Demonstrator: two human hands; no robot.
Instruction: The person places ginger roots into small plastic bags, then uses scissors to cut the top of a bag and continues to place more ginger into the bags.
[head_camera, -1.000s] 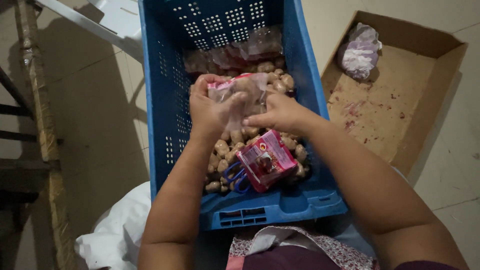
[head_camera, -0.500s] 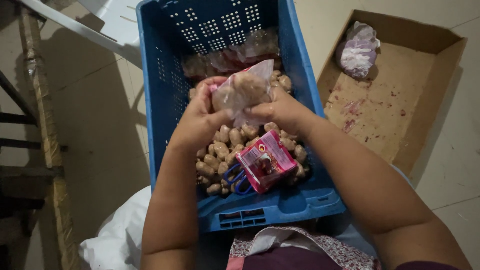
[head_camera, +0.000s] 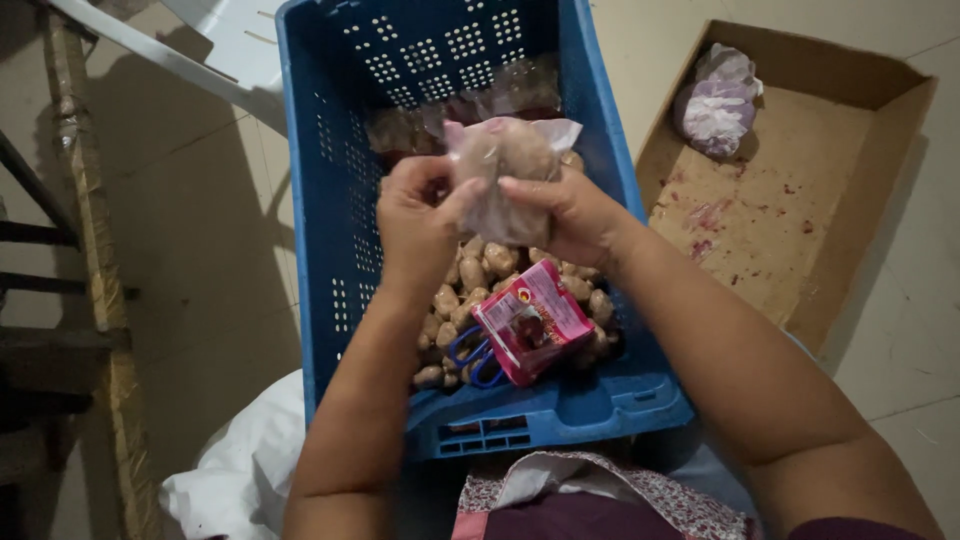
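Above the blue crate (head_camera: 330, 200), the left hand (head_camera: 420, 215) and right hand (head_camera: 570, 215) both pinched a filled clear bag (head_camera: 505, 175); right of the crate lay a cardboard box (head_camera: 800, 230).

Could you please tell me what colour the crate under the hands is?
The crate is blue with perforated walls, seen in the head view.

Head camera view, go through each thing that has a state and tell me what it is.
clear bag: filled, held up in both hands
left hand: gripping the bag
right hand: gripping the bag
blue crate: part full of loose brown pieces
pink packet: lying on the pieces
cardboard box: open, one tied bag inside
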